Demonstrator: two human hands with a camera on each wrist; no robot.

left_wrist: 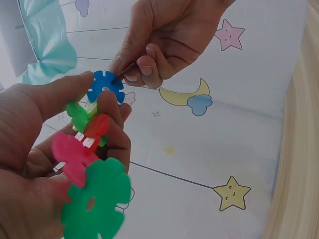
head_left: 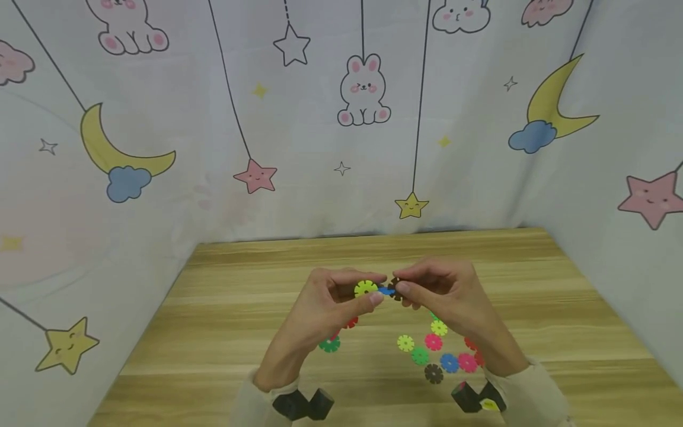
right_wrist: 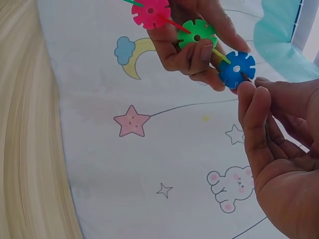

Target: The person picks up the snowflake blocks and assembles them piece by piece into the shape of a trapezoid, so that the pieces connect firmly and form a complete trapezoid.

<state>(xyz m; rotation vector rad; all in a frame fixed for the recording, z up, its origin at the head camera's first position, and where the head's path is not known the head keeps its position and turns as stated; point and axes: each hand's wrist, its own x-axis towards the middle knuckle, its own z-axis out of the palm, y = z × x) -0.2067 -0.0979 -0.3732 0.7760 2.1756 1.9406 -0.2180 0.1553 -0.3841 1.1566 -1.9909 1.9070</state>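
My left hand (head_left: pixel 333 302) grips a chain of notched plastic discs slotted edge to edge. It includes a dark green disc (left_wrist: pixel 94 214), a pink disc (right_wrist: pixel 142 20), a red disc (left_wrist: pixel 98 128), a lighter green disc (right_wrist: pixel 184 39), a yellow disc (head_left: pixel 360 290) and, at the far end, a blue disc (right_wrist: pixel 246 60). Between thumb and fingers my right hand (head_left: pixel 450 290) pinches a dark brown disc (head_left: pixel 395 290). The brown disc stands edge-on at the blue disc's rim; how deeply their slots engage is hidden by the fingertips.
Loose discs lie on the wooden table (head_left: pixel 240 284) below my right hand, among them a green disc (head_left: pixel 420 360), a blue disc (head_left: pixel 445 363) and a brown disc (head_left: pixel 434 378). My right forearm partly covers some red ones. A patterned white curtain (head_left: pixel 309 130) surrounds the table.
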